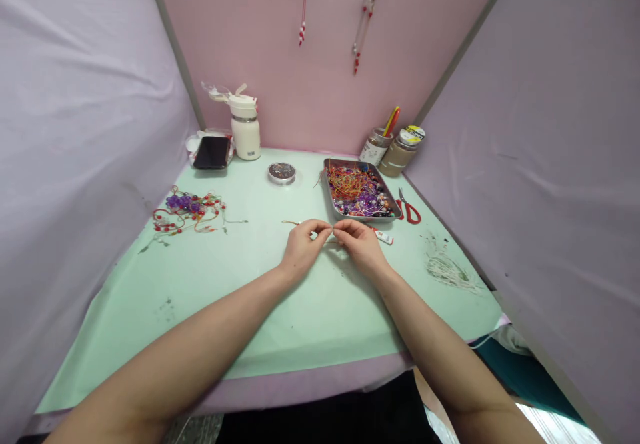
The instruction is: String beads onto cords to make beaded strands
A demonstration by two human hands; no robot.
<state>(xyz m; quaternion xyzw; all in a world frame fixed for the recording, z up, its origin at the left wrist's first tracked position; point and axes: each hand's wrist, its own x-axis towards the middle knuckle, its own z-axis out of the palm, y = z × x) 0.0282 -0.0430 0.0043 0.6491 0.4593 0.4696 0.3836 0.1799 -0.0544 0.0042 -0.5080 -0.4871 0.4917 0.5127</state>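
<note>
My left hand (303, 247) and my right hand (361, 245) meet at the middle of the green mat (210, 297), fingertips pinched together. Both are closed on a thin pale cord (293, 223) whose free end trails left from my left hand across the mat. Just beyond my right hand stands a metal tray (361, 191) heaped with orange and red cords and several purple and dark beads. A small white and red lighter (384, 236) lies to the right of my right hand.
Red scissors (409, 210) lie right of the tray. Finished beaded strings (187, 211) lie at the left. A round tin (282, 173), a white bottle (245, 127), a phone (213, 152) and two jars (395, 149) stand at the back. White cord scraps (449, 272) lie at right. Cloth walls close in three sides.
</note>
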